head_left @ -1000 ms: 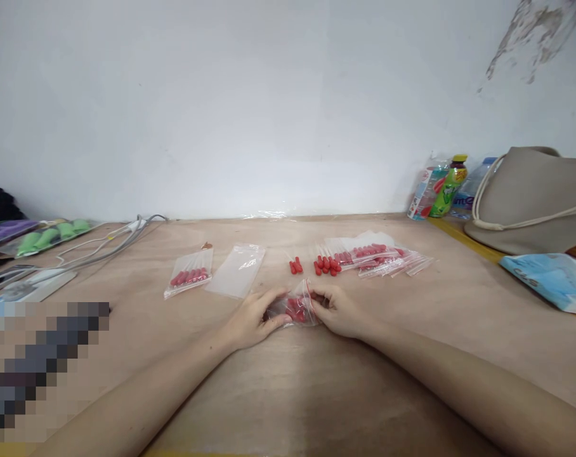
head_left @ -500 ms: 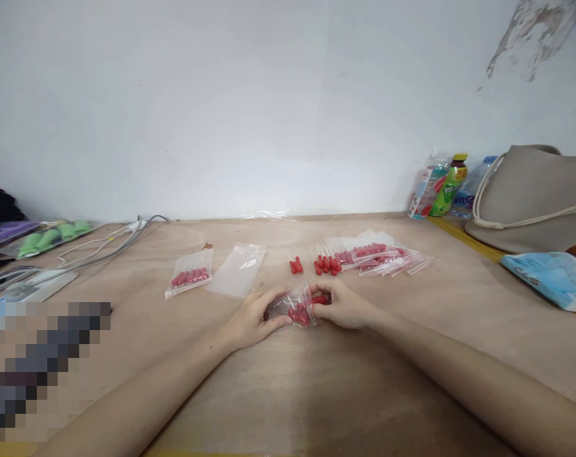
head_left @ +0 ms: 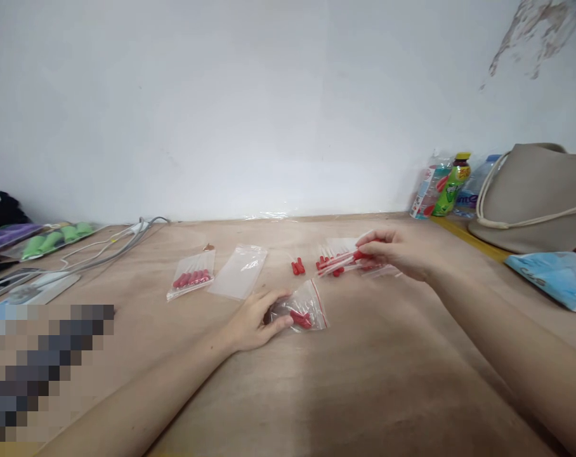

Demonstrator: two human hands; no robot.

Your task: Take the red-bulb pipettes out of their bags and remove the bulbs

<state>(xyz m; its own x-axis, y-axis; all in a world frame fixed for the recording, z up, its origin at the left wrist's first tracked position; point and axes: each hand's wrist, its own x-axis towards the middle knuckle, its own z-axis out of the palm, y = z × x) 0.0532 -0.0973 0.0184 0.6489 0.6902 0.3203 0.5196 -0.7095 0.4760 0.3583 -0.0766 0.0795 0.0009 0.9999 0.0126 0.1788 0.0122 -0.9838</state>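
While left hand (head_left: 257, 322) grips clear bag (head_left: 303, 307), right hand (head_left: 395, 252) pinches red piece (head_left: 358, 254) beyond it.

light soft, diffuse | glints: held bag (head_left: 301, 310) | shadow: tabletop (head_left: 349, 381) | lower-left pixelated

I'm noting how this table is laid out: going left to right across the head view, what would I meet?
Green pieces, bag of red pieces, flat bag, left hand, the bag it holds, right hand, yellow-capped bottle, blue packet.
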